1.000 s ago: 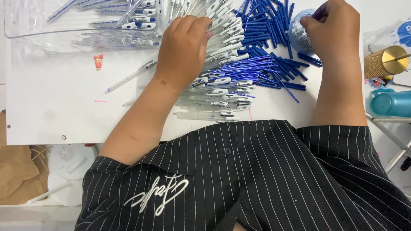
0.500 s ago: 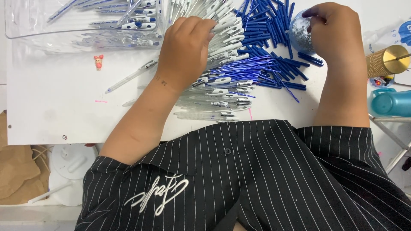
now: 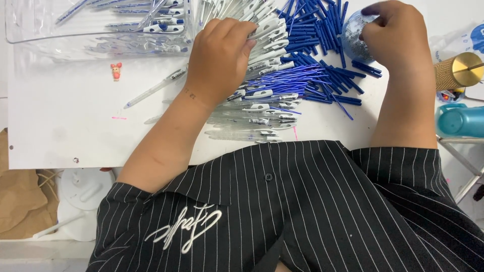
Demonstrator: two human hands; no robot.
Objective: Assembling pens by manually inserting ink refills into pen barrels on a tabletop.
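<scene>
— Pens [image 3: 262,45] everywhere, so how do you pick one cleanly out of that heap?

— I keep my left hand [image 3: 219,58] flat on the clear barrels, fingers curled over their clip ends at the top of the pile. It is closed loosely on a few of them, not clamped; I cannot tell just how many are under my fingers. Best, I think, is to pinch one barrel by the clip and slide it out along its length, so the rest don't scatter across the table [image 3: 65,131]

— And the other hand?

— My right hand [image 3: 396,35] is cupped round the small blue ball [image 3: 355,38] at the far right of the pile, fingertips bent over its top. It sits just beside the blue refills [image 3: 322,65], which fan out between my two hands. I'd hold it steady, since a round thing could roll into the loose refills.

— What about the tray?

— The clear tray [image 3: 30,40] lies at the far left, well apart from my right hand, with some finished pens in it. One stray pen [image 3: 156,88] lies alone between tray and heap, near a tiny pink figure [image 3: 116,70]. I'd judge it wise to keep barrels and refills in their own heaps, all pointing one way
</scene>
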